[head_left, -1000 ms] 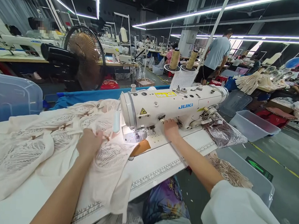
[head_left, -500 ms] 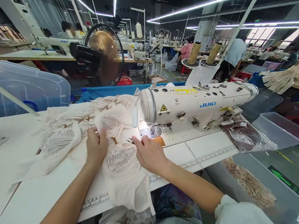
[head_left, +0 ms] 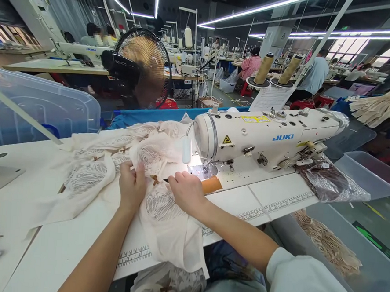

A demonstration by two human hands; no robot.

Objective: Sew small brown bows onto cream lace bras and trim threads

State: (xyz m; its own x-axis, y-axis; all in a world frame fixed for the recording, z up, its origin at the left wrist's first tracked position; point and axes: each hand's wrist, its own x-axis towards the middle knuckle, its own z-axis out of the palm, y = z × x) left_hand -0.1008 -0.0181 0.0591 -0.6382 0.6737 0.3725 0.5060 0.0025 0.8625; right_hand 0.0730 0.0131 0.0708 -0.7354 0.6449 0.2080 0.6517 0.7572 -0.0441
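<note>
A cream lace bra [head_left: 160, 203] lies across the front of the sewing table, its lower part hanging over the edge. My left hand [head_left: 132, 185] is closed with thumb and fingers pinching the cream fabric near the middle of the bra. A small brown bow [head_left: 154, 179] sits on the fabric between my two hands. Fingers wrapped, my right hand [head_left: 187, 192] grips thread snips [head_left: 165, 180], whose dark tips point left toward the bow; the rest is hidden in the palm. More joined lace bras [head_left: 89, 175] spread to the left and behind.
The white sewing machine [head_left: 261, 137] stands to the right, with an orange guard piece [head_left: 210, 185] near its lit needle plate. A black fan [head_left: 142, 68] is behind the table. Plastic bins [head_left: 378, 175] and a bagged dark bundle [head_left: 335, 179] sit at right.
The view has shifted slightly, moving the scene rightward. My right hand has moved left toward the bow, and the snips' blades, spread apart before, now show as one dark tip.
</note>
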